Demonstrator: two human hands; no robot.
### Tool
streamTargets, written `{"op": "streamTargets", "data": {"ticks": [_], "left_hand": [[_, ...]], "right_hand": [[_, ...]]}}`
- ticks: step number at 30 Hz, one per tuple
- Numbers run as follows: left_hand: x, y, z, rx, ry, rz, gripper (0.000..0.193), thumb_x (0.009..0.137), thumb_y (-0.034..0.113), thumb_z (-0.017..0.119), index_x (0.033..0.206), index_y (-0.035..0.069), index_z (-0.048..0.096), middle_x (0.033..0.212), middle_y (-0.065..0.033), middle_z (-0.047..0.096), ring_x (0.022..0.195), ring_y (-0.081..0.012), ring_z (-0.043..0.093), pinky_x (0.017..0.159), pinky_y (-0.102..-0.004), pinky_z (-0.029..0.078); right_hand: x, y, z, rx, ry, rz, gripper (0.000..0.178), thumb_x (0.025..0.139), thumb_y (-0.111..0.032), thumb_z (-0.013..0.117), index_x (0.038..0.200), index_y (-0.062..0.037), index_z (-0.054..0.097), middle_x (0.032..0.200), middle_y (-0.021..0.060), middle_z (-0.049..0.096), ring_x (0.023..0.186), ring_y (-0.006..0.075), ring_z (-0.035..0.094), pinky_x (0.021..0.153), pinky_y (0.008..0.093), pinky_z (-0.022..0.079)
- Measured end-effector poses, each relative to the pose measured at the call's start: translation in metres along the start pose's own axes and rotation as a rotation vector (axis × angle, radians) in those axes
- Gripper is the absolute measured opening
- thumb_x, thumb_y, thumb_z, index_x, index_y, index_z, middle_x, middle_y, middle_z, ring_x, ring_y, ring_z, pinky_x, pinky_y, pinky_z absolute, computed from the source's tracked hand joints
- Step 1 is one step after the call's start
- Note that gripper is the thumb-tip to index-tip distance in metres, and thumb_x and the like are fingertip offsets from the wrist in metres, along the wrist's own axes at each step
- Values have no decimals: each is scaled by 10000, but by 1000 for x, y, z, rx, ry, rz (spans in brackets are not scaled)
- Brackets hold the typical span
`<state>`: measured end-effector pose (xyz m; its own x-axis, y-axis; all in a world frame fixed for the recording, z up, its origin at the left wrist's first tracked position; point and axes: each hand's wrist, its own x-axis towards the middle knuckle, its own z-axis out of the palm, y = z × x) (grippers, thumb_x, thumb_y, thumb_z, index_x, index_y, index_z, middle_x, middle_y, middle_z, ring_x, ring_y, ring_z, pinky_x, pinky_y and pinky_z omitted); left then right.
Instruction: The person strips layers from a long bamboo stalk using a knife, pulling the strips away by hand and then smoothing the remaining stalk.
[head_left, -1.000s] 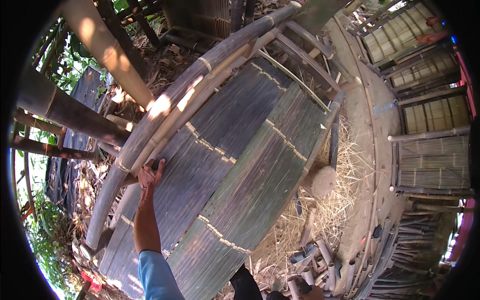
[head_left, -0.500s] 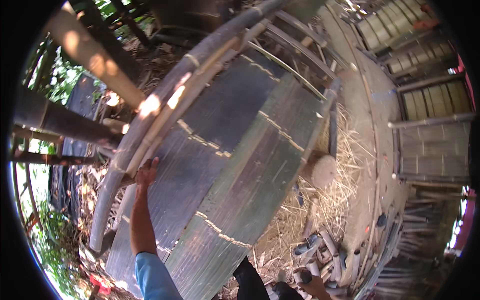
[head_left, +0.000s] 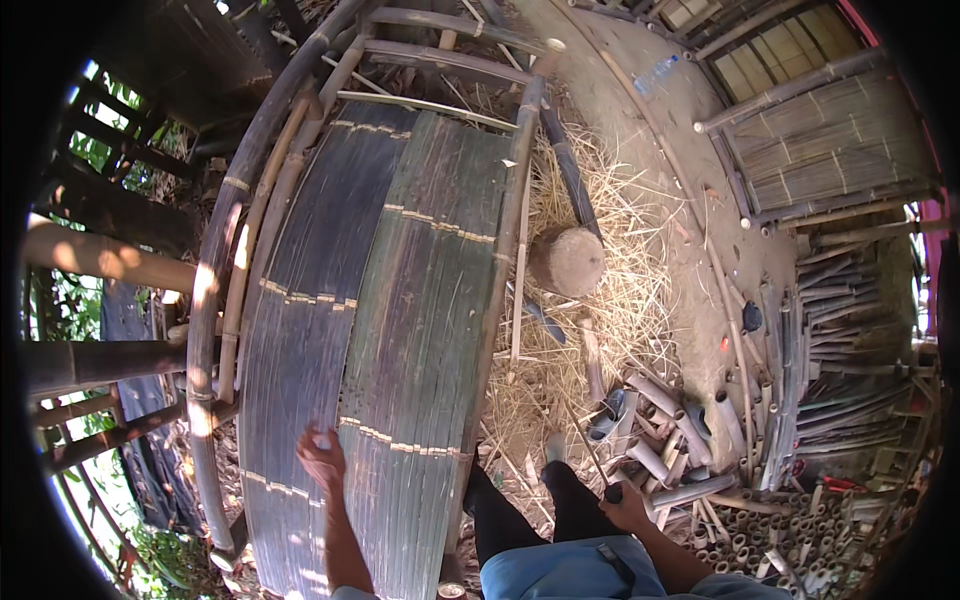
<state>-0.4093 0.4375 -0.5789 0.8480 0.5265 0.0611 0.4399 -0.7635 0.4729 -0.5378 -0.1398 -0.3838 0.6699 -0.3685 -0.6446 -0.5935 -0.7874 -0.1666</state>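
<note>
A long bamboo bench (head_left: pixel 420 320) stretches away in front of me. Its seat of flattened dark and green bamboo panels is crossed by pale woven bands. Over the near part of this seat is my left hand (head_left: pixel 322 458), fingers loosely curled and apart, with nothing in it; I cannot tell whether it touches the surface. Low at my right side, beside my leg, my right hand (head_left: pixel 627 508) is closed around a small dark object (head_left: pixel 613 493), perhaps a handle. The rest of that object is hidden or too small to make out.
Thick bamboo rails (head_left: pixel 205 290) run along the bench's left side. To its right stand a round wood block (head_left: pixel 568 262) and pale straw (head_left: pixel 635 270). Cut bamboo pieces (head_left: pixel 670 430) lie near my feet, with stacked poles (head_left: pixel 840 320) farther right.
My left hand has left the bench's left edge and come nearer over the seat panels. The view has turned, showing more of my legs and right hand. The right hand still grips the dark object.
</note>
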Motion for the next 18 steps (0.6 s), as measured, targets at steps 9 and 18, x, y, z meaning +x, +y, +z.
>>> {"op": "streamTargets", "data": {"ticks": [9,18], "left_hand": [[-178,27,-31,-221,-182,-647,298,795,197,783,1019,14,712,680,-90,676,644,-196,632,627,-354,501],[-311,-12,-85,-94,-82,-1001,402,758,260,797,1048,7,682,652,-63,633,613,-177,591,590,-356,473]], "right_hand": [[67,-6,-15,101,-113,-46,475,762,-354,785,1074,-25,644,998,220,700,984,381,680,851,451,526],[185,-77,-32,45,-103,-496,439,779,-373,794,1022,-31,664,857,159,686,799,330,668,752,414,522]]}}
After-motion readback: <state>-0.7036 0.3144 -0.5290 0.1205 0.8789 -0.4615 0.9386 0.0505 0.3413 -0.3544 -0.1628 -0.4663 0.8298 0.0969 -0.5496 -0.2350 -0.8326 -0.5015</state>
